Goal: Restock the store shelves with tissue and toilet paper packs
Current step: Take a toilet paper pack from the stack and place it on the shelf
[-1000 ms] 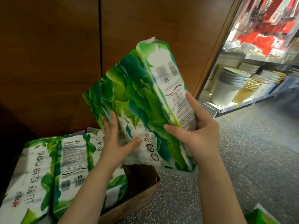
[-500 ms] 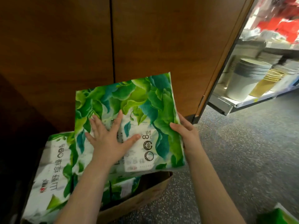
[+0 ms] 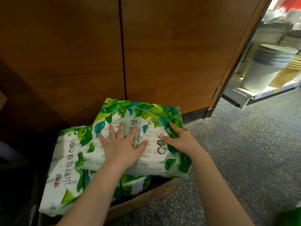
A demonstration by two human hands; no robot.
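The left hand (image 3: 121, 148) lies flat in the middle of the frame, fingers straight and spread, palm pressing on the top face of a green-and-white leaf-printed tissue pack (image 3: 138, 121). The right hand (image 3: 180, 139) sits just beside it at the pack's right edge, fingers curled over that edge and thumb laid on the top face, gripping it. The pack lies roughly level, a little askew, on top of other packs in an open cardboard box (image 3: 143, 197) at the lower centre of the frame. A second pack (image 3: 65, 168) of the same print lies to the lower left, partly under the held one, its printed face up. Another pack shows in the box below the held one, mostly hidden by the left forearm. Behind the box, filling the upper left and centre, stands a brown wooden panel (image 3: 73, 54) with a dark vertical seam. In the upper right a lit shelf (image 3: 241, 97) carries stacked white and grey buckets (image 3: 263, 70), blurred. Speckled grey floor (image 3: 244, 152) fills the right side.
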